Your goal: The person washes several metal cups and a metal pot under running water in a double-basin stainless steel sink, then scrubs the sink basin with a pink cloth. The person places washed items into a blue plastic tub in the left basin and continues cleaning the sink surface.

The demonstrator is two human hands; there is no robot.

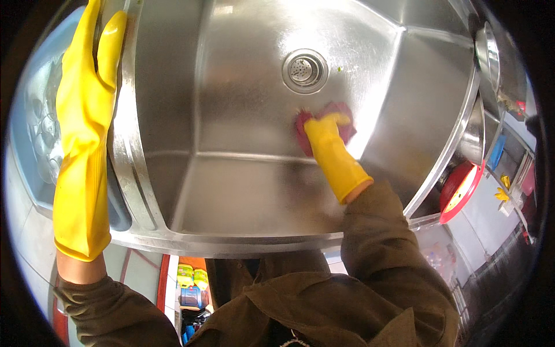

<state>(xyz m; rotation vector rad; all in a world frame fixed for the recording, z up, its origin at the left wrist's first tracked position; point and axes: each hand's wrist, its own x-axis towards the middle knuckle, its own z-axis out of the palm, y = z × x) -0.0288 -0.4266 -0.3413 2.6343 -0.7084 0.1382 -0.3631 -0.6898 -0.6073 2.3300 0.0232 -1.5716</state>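
In a yellow rubber glove, my right hand (pixel 328 143) presses a dark red cloth (pixel 345 130) against the bottom of a deep stainless steel sink (pixel 243 108). The cloth bunches out on both sides of the glove, below and right of the round drain (pixel 304 71) with its perforated strainer. A small green scrap (pixel 339 69) lies right of the drain. My left hand (pixel 86 99), gloved the same way, rests along the sink's left rim (pixel 130 130) with thumb and fingers apart, holding nothing.
Left of the sink stands a light blue plastic tub (pixel 26 143) with several clear glass or plastic vessels. At the right rim are a metal bowl (pixel 492 56), a steel pan or bowl (pixel 472 134) and a red-rimmed pan or lid (pixel 461 193). Bright packages (pixel 190 277) stand on the lower left.
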